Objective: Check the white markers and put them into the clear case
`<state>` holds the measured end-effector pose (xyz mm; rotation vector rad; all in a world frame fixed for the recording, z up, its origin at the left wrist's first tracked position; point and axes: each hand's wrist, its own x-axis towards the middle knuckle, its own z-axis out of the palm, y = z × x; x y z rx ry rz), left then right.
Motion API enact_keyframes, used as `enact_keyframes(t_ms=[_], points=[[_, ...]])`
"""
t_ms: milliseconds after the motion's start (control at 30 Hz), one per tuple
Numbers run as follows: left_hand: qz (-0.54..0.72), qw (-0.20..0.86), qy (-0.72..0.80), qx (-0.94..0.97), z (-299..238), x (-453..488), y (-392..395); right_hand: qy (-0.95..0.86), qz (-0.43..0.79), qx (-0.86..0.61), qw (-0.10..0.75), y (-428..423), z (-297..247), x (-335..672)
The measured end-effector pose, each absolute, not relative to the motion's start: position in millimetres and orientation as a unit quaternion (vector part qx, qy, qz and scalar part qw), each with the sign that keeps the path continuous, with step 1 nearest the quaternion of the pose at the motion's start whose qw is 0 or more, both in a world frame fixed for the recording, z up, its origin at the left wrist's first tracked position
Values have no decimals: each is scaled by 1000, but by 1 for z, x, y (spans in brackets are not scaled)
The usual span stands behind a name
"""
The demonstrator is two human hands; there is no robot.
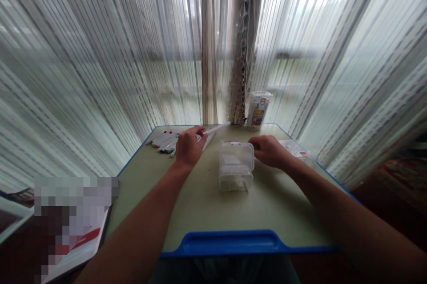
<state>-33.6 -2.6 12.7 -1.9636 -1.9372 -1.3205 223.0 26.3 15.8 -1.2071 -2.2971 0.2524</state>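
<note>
My left hand (191,145) is closed at the far side of the table, its thumb and fingers pinching a thin, whitish see-through strip (220,128) that points to the right. Just left of that hand lies a row of white markers (163,142) with coloured ends. A small clear plastic box (235,182) stands mid-table with its lid (237,154) raised. At the lid's upper right edge is my right hand (267,150), fingers curled in and appearing to grip it; the fingertips are partly hidden.
A clear lidded container (259,110) with a printed label stands at the table's back edge. Flat clear packaging (295,148) lies beyond my right hand. The pale table (200,213) has a blue rim with a front tray groove (231,242). Sheer curtains (100,53) hang behind.
</note>
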Motion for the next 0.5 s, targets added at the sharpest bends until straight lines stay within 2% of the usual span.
enact_keyframes(t_ms=[67,133,333,500], points=[[-478,36,-602,-638,14,-35,-2,-816,99,-477,312,30,15,224],[-512,25,-570,-642,15,-32,-3,-764,154,-503,373,33,15,225],[-552,21,-468,-690,18,-18,-12,-544,496,-430,523,34,26,221],[-553,28,-438,-708,23,-12,-19,-511,539,-333,581,28,31,219]])
